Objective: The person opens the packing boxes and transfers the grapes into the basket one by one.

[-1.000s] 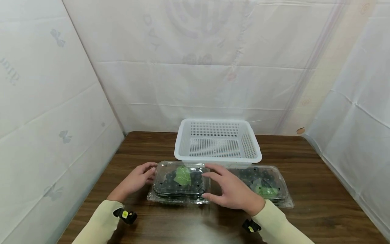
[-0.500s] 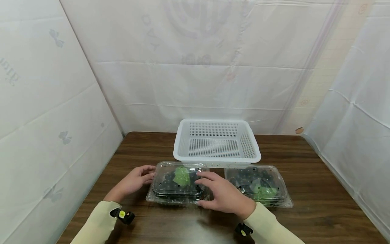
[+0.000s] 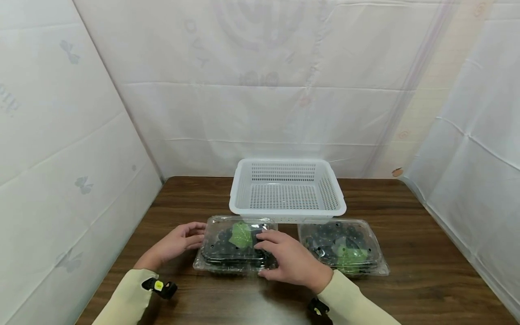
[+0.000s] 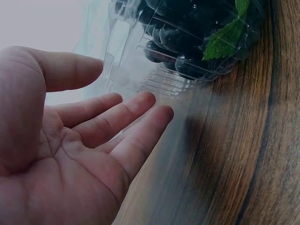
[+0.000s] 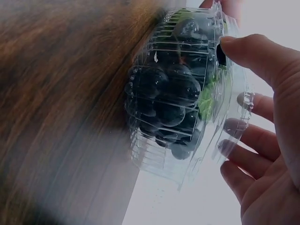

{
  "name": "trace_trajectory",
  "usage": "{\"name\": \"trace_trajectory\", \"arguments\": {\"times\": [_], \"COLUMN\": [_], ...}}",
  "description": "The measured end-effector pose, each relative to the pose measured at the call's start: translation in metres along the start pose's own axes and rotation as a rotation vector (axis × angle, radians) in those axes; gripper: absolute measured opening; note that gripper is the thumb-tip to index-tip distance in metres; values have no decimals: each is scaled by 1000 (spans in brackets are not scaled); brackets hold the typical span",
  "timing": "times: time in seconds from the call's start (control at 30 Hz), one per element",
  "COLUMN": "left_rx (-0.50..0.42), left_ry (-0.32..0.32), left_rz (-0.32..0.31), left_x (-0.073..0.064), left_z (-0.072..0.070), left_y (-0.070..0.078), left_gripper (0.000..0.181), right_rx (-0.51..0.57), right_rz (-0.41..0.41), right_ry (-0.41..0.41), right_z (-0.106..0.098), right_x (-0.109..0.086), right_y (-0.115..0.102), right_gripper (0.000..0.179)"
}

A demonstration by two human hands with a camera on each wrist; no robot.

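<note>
A clear plastic clamshell box of dark grapes (image 3: 227, 249) with a green leaf print on its lid lies on the table between the two hands. At its left end is my left hand (image 3: 174, 246), palm toward the box; the left wrist view shows its fingertips (image 4: 146, 99) straight and loose beside the plastic. My right hand (image 3: 290, 262) is over the box's right end. In the right wrist view, its thumb (image 5: 239, 44) is at the lid's rim, and the relaxed fingers (image 5: 253, 161) spread along the lid. Whether they press the plastic is hard to tell.
A second clear clamshell box of grapes (image 3: 343, 243) lies to the right, beyond my right hand. Behind both boxes stands a white perforated plastic basket (image 3: 287, 212). White sheets (image 3: 260, 113) hang around the dark wooden table (image 3: 426, 253).
My right hand has moved left, away from the second box and further over the first box's right end. The left hand stays beside its left end. The boxes rest in place.
</note>
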State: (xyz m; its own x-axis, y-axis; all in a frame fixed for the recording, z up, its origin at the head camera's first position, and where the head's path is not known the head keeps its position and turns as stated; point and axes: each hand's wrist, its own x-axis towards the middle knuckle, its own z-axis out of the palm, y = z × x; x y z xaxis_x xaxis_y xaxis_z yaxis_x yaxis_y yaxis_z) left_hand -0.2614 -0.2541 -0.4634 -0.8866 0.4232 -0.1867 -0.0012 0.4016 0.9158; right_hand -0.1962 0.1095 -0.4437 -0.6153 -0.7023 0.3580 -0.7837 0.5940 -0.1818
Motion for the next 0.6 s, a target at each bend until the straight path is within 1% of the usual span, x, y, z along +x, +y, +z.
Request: {"name": "trace_trajectory", "arguments": {"times": [0.13,0.23,0.47,0.6], "left_rx": [-15,-27,-29,-67], "left_ry": [-10,-19,-38,-53], "left_rz": [2,4,5,4], "left_x": [-1,-1,0,0], "left_z": [-1,-2,-3,-3], "left_y": [-1,-2,-4,-5], "left_gripper": [56,58,66,66], "right_rx": [-67,-107,-147,-150], "right_rz": [-64,-88,-100,-95], "right_ry": [55,73,66,62], "right_z": [4,7,7,6], "right_x": [2,4,8,10], "right_y": [0,0,-3,-5], "right_gripper": [53,53,50,49]}}
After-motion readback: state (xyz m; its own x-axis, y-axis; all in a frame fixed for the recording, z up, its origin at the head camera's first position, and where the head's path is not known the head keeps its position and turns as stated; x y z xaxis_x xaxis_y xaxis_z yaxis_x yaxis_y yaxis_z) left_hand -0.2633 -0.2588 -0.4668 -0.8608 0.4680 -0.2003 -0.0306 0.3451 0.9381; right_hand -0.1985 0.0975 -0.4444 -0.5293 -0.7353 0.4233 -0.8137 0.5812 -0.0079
